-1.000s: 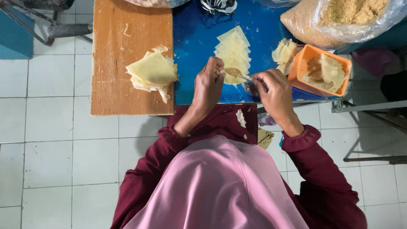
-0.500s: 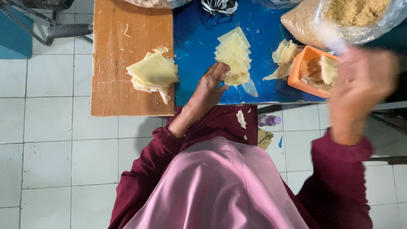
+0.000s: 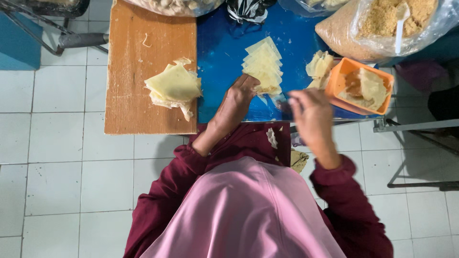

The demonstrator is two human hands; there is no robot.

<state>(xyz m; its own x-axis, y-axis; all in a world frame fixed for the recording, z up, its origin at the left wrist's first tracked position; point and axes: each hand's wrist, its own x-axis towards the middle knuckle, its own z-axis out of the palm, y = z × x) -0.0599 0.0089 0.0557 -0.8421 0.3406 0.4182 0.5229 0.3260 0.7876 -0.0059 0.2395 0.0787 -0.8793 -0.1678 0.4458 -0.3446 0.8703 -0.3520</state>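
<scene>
— What is the left hand (image 3: 237, 101) doing?

— It is lying on the blue table (image 3: 224, 62), fingertips pressing down on the near end of a fanned row of pale yellow wrapper sheets (image 3: 263, 64). The fingers are lying loosely together and flat, not clamped round anything; they are only touching the nearest sheet.

— And the right hand (image 3: 311, 111)?

— It is hovering just right of that row, between the sheets and the orange tub (image 3: 342, 83). It is blurring in the frame, so I cannot tell for sure whether the fingers are pinching something; they are looking curled inward, perhaps round a thin dark tool.

— What is sitting in the tub?

— Brownish filling and a folded piece of wrapper. A small heap of folded pieces (image 3: 319, 66) is lying just left of it, touching its side.

— Anything else nearby?

— A second stack of square sheets (image 3: 174, 85) is resting on the wooden board (image 3: 143, 95), well apart from both hands. At the far right a clear bag of crumbs (image 3: 377, 24) is standing open with a white spoon (image 3: 399, 24) sticking in it. A scrap of wrapper (image 3: 271, 137) is clinging to the person's maroon lap (image 3: 248, 141).
</scene>
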